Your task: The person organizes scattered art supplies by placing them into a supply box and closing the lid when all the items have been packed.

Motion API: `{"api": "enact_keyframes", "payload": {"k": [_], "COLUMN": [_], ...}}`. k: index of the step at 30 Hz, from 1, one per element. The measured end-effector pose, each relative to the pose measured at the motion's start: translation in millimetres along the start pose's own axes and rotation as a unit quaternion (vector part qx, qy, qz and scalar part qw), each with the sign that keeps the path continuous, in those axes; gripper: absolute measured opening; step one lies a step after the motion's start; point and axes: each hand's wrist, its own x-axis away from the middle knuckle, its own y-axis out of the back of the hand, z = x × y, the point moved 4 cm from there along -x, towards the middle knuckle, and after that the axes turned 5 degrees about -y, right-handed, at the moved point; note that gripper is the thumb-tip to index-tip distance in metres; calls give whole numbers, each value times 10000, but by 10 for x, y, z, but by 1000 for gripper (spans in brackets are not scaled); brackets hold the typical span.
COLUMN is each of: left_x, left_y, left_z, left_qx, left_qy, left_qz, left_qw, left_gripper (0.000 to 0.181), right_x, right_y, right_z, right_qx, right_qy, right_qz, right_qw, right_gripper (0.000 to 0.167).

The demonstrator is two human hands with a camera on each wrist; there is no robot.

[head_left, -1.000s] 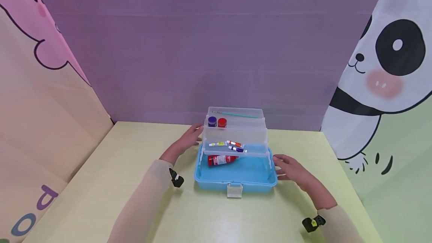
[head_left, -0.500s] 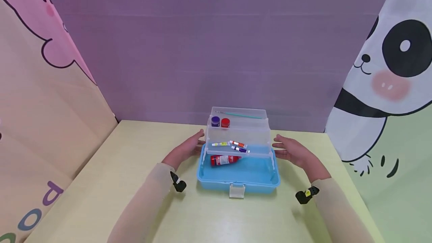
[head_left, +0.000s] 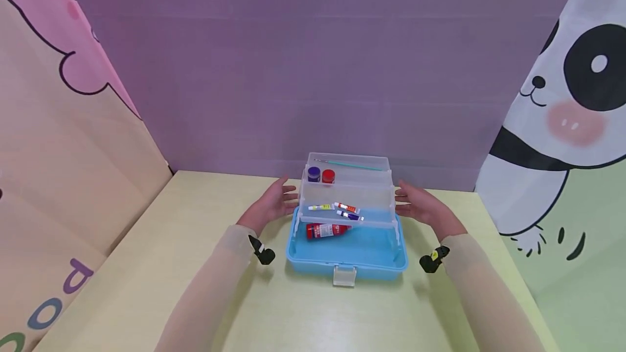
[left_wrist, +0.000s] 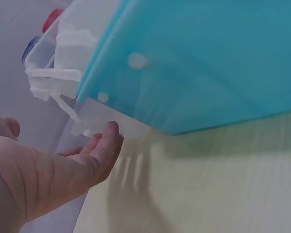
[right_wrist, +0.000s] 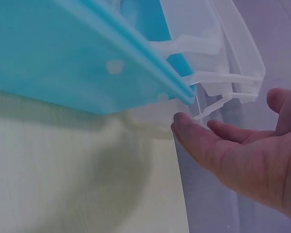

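Note:
A blue toolbox [head_left: 371,251] stands unfolded, its clear trays [head_left: 371,194] stepped up towards the back. My left hand [head_left: 271,205] is at the rear left side, fingers extended; in the left wrist view, this hand [left_wrist: 58,170] is palm up by the white hinge arms [left_wrist: 55,73]. Mirroring it, my right hand [head_left: 423,208] is at the rear right, with extended fingers near the hinge arms [right_wrist: 223,77] in the right wrist view. Whether fingertips touch the clear plastic, I cannot tell. A red bottle [head_left: 325,231] lies in the blue base.
Several small paint tubes [head_left: 321,207] lie in the lower tray. A purple jar [head_left: 314,174] and a red jar [head_left: 328,176] stand in the tray above. A thin teal brush [head_left: 352,165] lies at the top. A purple backdrop [head_left: 313,69] rises behind the table [head_left: 205,205].
Both hands have moved back along the toolbox's sides, the right one farther, from the blue base up to the clear trays. The box and its contents keep their arrangement.

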Motion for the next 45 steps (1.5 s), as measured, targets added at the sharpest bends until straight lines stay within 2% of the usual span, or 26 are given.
{"api": "enact_keyframes", "payload": {"k": [5,8,11,17,23,27,32,40,45], "left_x": [-109,-141,-143,-123,-116,-127,-127,-104,-109], "left_y": [-18,-31,-47,-73,-38,-29,-44,-82,-124], "left_z": [-42,-50,-45,-17,61,66,5,-65,-104], "left_qx": [123,131,9,-283,-540,-520,-543,-596,-593], "left_qy": [77,185,269,156,221,156,-31,-184,-390], "left_qz": [-122,-89,-15,53,57,158,297,218,303], "left_qw": [9998,9997,9996,9995,9983,9984,9981,9978,9970], "left_gripper": [77,77,76,76,78,79,79,79,77], "right_x": [-74,-136,-187,-192,-160,-159,-164,-144,-114], "right_y": [-26,-27,-18,-34,-116,-156,-186,-211,-194], "right_z": [85,106,84,8,-66,-77,-35,-16,-12], "right_qx": [104,90,-81,-365,-196,-124,-73,-225,-268], "right_qy": [-40,-110,-294,-366,-409,-289,-11,138,349], "right_qz": [-131,-200,-312,-458,-709,-822,-845,-936,-969], "right_qw": [9999,9997,9990,9976,9965,9961,9964,9953,9943], "right_gripper": [79,82,83,86,85,82,82,85,86]}}
